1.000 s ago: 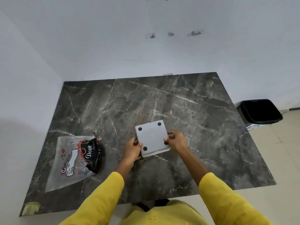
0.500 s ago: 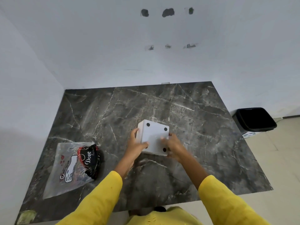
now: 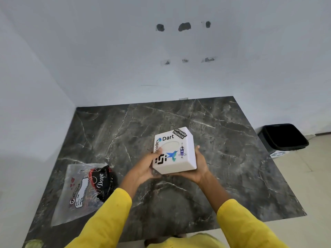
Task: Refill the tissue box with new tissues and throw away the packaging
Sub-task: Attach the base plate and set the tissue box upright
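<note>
At the near left of the table, a clear plastic wrapper (image 3: 84, 190) is seen lying flat, printed with a label and a dark "Dove" patch at its right end; nothing can be made out inside it. Right of it, above the table's middle, a white tissue box (image 3: 174, 152) is held clear of the surface, its sticker-covered top turned up toward the camera. An oval opening is seen in that top, with pale tissue showing in it, and stickers reading "Dart" and "SOFTWARE ENGINEER" are placed around it. At the far right, on the floor beside the table, a black bin (image 3: 283, 138) is seen lined with a black bag; its contents cannot be told.

The box is grasped from both sides. The left hand (image 3: 145, 167) is closed on the box's left side, with the thumb laid on the top face. The right hand (image 3: 198, 167) is cupped under and against the right side. Both arms are covered by yellow sleeves (image 3: 111, 217).

The table (image 3: 125, 133) is topped in dark grey marble with pale veins and is set into a corner of white walls (image 3: 107, 51); dark holes are seen high on the far wall. Pale floor tiles are seen at the right
</note>
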